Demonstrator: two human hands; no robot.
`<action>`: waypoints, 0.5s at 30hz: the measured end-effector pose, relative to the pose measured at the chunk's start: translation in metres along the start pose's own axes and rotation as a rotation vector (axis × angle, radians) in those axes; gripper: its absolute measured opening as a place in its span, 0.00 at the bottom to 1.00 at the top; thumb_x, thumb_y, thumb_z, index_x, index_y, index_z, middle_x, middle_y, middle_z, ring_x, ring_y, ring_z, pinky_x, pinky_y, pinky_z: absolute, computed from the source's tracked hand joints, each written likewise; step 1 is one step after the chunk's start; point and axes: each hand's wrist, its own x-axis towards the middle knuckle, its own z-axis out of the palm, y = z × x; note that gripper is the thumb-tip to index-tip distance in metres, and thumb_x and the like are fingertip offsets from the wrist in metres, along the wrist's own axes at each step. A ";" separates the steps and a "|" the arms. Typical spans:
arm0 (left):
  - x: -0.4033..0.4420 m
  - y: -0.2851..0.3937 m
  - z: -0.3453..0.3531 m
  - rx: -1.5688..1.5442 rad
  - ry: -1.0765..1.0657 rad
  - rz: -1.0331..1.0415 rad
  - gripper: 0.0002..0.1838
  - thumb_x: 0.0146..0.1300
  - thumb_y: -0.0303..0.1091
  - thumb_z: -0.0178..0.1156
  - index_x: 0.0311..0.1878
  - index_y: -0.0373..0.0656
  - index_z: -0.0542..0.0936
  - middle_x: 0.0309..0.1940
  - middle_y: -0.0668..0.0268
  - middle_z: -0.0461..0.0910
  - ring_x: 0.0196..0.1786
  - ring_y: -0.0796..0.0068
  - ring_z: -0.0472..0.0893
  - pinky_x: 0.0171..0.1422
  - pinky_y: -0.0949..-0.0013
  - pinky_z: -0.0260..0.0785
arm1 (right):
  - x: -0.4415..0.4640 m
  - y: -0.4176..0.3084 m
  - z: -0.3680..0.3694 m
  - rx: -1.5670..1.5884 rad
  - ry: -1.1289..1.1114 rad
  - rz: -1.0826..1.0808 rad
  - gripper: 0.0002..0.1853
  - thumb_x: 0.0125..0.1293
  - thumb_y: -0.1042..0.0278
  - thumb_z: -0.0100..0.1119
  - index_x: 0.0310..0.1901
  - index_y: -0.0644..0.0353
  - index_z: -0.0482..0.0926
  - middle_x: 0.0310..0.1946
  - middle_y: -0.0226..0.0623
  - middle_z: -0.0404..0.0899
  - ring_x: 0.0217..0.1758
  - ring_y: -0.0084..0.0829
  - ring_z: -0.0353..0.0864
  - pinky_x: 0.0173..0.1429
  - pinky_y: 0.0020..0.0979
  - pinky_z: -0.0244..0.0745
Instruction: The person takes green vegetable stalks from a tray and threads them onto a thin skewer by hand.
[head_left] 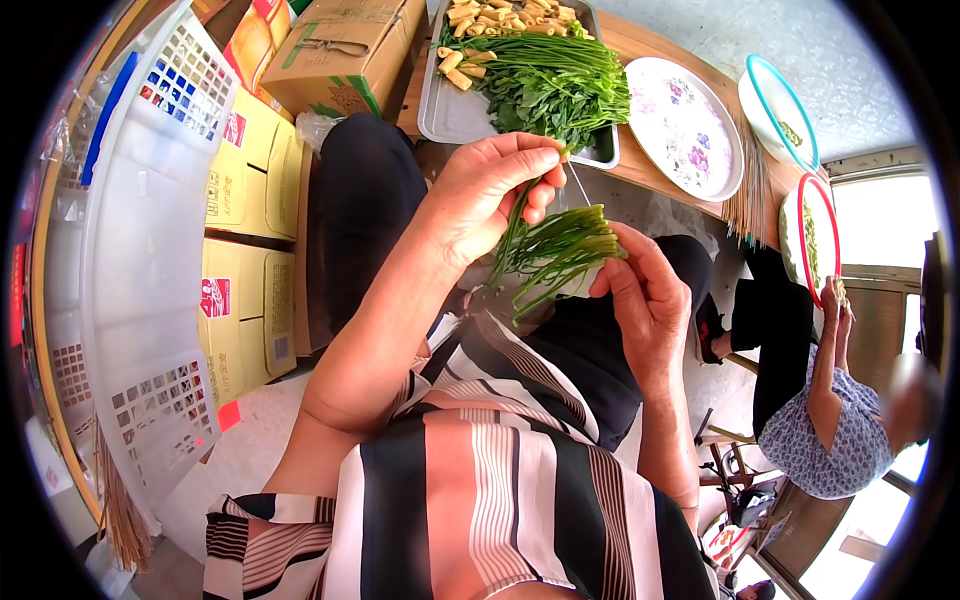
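Pale floor [262,425] and a bluish wall [740,30] surround a cramped workspace, with a seated person [830,430] over to the right. Yellow cartons [228,310] stand at the left beside a white perforated crate [125,300]. Ahead, a wooden table [625,40] bears a metal tray [450,115] piled with greens [560,75] and short tan pieces [465,72], next to a flowered plate [665,130].

Nearer, above the lap and short of the tray, the small bunch of green stems [565,245] hangs between both hands. It should be very light and limp, likely a little damp and slick, and easily bruised; the firmer, squared-off ends look the best place to pinch, since the loose tails would fold. The right hand [655,305] has thumb and fingers closed lightly on those ends. The left hand [480,195] pinches more green strands between thumb and forefinger, closed as well. A thin, pale skewer [580,188] runs from near its fingertips to the bunch, though where its ends sit is hard to make out.

Colour goes from yellowish green at the even ends to deep, glossy green along the drooping lengths.
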 end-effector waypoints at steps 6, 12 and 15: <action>0.000 0.001 0.000 0.011 -0.008 -0.005 0.08 0.65 0.33 0.60 0.42 0.40 0.80 0.30 0.70 0.78 0.26 0.83 0.72 0.27 0.79 0.63 | 0.001 -0.003 0.000 -0.020 -0.002 0.012 0.15 0.70 0.77 0.50 0.56 0.68 0.74 0.29 0.27 0.76 0.31 0.15 0.71 0.37 0.15 0.67; 0.001 0.001 0.000 0.001 -0.019 0.002 0.07 0.65 0.33 0.60 0.42 0.40 0.80 0.30 0.70 0.78 0.26 0.83 0.71 0.27 0.79 0.62 | 0.001 -0.001 0.000 -0.019 0.008 -0.009 0.15 0.70 0.77 0.50 0.56 0.68 0.74 0.28 0.27 0.76 0.31 0.14 0.71 0.36 0.15 0.65; 0.000 0.002 0.000 0.003 -0.015 0.002 0.07 0.65 0.33 0.60 0.42 0.40 0.80 0.30 0.70 0.78 0.26 0.83 0.71 0.27 0.79 0.62 | 0.001 -0.003 0.000 -0.020 0.004 -0.005 0.15 0.70 0.78 0.50 0.56 0.67 0.74 0.28 0.27 0.76 0.31 0.13 0.71 0.35 0.14 0.65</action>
